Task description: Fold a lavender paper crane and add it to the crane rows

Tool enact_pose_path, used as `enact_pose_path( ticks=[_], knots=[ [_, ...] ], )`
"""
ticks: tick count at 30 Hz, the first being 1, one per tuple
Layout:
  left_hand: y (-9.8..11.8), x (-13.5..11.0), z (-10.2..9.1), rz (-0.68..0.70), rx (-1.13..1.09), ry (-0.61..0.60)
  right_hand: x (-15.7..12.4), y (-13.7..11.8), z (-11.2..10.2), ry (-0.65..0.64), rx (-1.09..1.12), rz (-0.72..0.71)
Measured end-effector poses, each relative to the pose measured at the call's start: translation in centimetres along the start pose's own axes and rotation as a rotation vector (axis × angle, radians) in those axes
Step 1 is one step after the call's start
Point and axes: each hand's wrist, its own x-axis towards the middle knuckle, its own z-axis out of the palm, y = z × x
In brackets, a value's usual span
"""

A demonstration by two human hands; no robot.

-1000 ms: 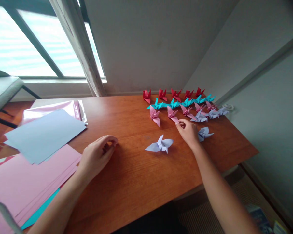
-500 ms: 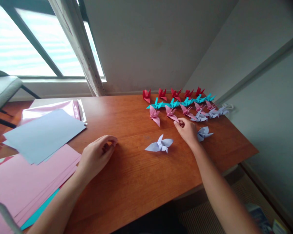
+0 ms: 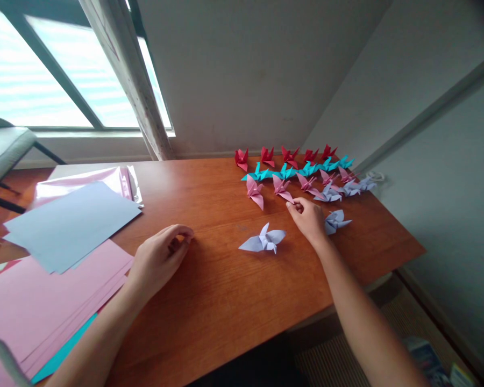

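Observation:
My right hand reaches to the right part of the table, thumb and forefinger closed at the wing tip of a pink paper crane. The crane stands in a row of pink ones. Just right of that hand sits a white paper crane, partly behind my wrist. Another white crane rests with spread wings between my two hands. My left hand lies on the table at the left, fingers curled and fingertips together, with nothing seen in them.
Rows of red cranes, turquoise cranes and white cranes stand toward the wall. Left lie pale blue sheets, pink sheets and a plastic packet. The wooden table ends near a wall at right.
My right hand has shifted very slightly down at the pink crane's wing tip. My left hand and the cranes keep their places; the view has moved a touch.

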Motion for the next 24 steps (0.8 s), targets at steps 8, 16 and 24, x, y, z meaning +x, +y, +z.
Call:
enact_pose_path(
  ticks=[8,16,24],
  knots=[
    [0.3,0.1,-0.2,-0.021,0.005,-0.007,0.1,-0.1,0.1,-0.004,-0.025,-0.009],
    [0.5,0.1,-0.2,-0.031,-0.001,-0.008,-0.2,-0.5,-0.7,0.05,-0.069,0.015],
    [0.7,0.1,-0.3,-0.024,0.003,0.003,-0.5,-2.9,-1.3,-0.041,-0.073,-0.154]
  ],
)
